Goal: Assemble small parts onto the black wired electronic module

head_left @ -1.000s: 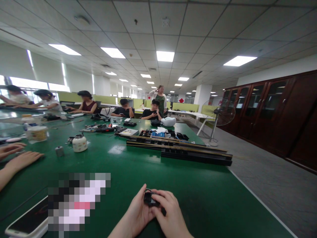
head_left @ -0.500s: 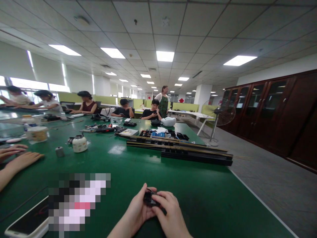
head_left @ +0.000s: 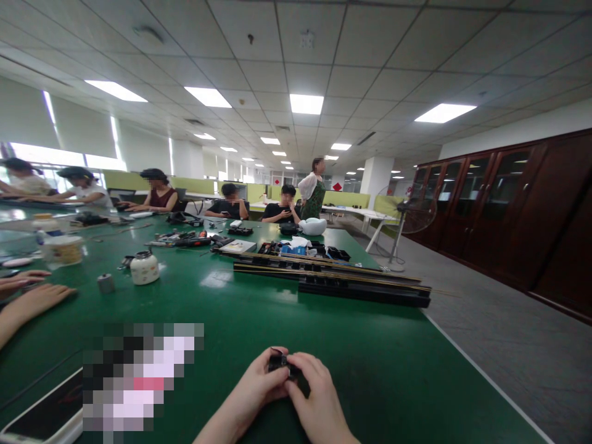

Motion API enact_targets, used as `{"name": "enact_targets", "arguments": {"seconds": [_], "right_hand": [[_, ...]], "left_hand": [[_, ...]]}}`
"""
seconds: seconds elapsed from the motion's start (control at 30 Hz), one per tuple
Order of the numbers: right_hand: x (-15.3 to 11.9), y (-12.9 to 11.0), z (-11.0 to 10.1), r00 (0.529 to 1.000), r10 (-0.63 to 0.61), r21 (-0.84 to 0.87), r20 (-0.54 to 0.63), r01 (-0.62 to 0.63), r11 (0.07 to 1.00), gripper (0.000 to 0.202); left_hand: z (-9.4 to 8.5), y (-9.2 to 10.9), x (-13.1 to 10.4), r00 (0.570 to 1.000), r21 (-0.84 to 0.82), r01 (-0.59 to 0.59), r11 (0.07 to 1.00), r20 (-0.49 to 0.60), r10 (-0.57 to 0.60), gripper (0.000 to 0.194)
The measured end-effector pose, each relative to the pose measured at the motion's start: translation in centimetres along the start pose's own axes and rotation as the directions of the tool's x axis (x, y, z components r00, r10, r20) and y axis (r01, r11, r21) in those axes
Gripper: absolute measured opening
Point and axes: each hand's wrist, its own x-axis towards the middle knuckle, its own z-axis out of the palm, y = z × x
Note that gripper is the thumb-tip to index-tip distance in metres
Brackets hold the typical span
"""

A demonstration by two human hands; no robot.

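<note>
Between my two hands is a small black plastic part (head_left: 280,362), held above the green tabletop (head_left: 222,333) near its front edge. My left hand (head_left: 261,381) grips it from the left, with the thumb lying across its front. From the right, the fingertips and thumb of my right hand (head_left: 313,388) pinch it. Fingers cover much of the part, so its exact kind cannot be made out.
A phone (head_left: 46,404) lies at the front left, beside a pixelated area. Long black rails (head_left: 365,293) with thin brass-coloured rods stretch across the middle right. A white jar (head_left: 145,269) and grey cylinder (head_left: 106,283) stand left. Another person's hand (head_left: 44,302) rests at the left edge.
My left thumb has come down from upright to lie over the black part. My right fingers have shifted on it slightly. In the background, the standing person has turned and moved right.
</note>
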Motion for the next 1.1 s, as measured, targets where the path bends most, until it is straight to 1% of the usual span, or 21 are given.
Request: {"name": "enact_targets", "arguments": {"seconds": [0.3,0.47,0.6,0.7,0.8,0.9,1.1], "right_hand": [[0.0,0.0,0.1,0.999,0.036,0.015,0.028,-0.036,0.999,0.029],[-0.1,0.1,0.1,0.999,0.032,0.023,0.019,-0.033,0.999,0.031],[-0.1,0.0,0.1,0.999,0.031,0.040,0.037,-0.032,0.999,0.031],[-0.1,0.0,0.0,0.998,0.040,0.046,0.038,-0.042,0.998,0.029],[-0.1,0.0,0.0,0.999,0.052,0.049,0.014,-0.053,0.997,0.026],[-0.1,0.2,0.0,0.998,0.064,0.054,-0.021,-0.062,0.997,0.025],[0.0,0.3,0.0,0.998,0.054,0.052,-0.016,-0.053,0.997,0.027]], "left_hand": [[0.1,0.2,0.0,1.000,0.007,-0.011,1.000,-0.019,0.012,0.034],[0.6,0.7,-0.6,0.999,0.009,0.033,0.999,-0.032,-0.033,0.034],[0.9,1.3,-1.1,0.998,-0.010,0.068,0.998,-0.005,-0.068,0.037],[0.8,1.6,-1.2,0.996,-0.067,0.091,0.994,0.027,-0.089,0.036],[0.5,1.8,-1.2,0.991,-0.126,0.118,0.985,0.077,-0.109,0.032],[0.2,1.8,-0.9,0.988,-0.140,0.130,0.982,0.100,-0.116,0.033],[0.0,1.9,-0.8,0.993,-0.116,0.109,0.987,0.049,-0.104,0.044]]}}
